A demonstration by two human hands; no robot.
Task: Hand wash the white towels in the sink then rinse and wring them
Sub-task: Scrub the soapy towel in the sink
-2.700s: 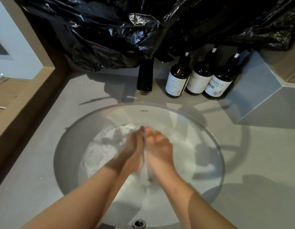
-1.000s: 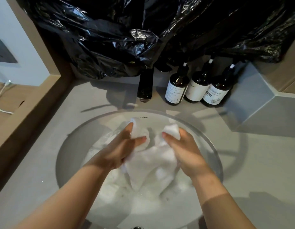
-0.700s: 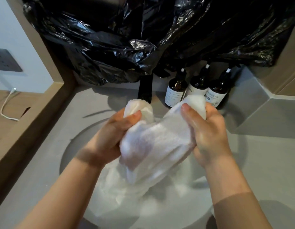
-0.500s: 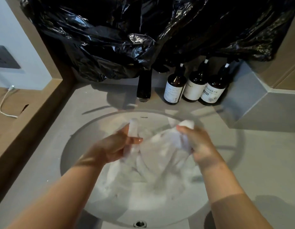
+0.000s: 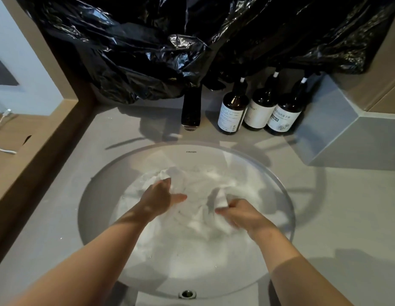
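A wet white towel (image 5: 196,208) lies bunched in soapy water in the round white sink (image 5: 148,160). My left hand (image 5: 161,198) is low in the basin and holds a fold of the towel at its upper left, thumb pointing right. My right hand (image 5: 240,214) grips another bunch of the same towel to the right, fingers curled round the cloth. Both hands are down at the water. Whether more towels lie under the foam I cannot tell.
A dark faucet spout (image 5: 192,109) stands behind the sink. Three brown pump bottles (image 5: 258,109) stand right of it. Black plastic sheeting (image 5: 170,40) hangs over the back wall. A grey box-shaped ledge (image 5: 338,133) is at the right. The overflow hole (image 5: 187,293) sits at the basin's near edge.
Both hands lifted the towel out of the water and have plunged it back into the basin. They now sit lower and further apart.
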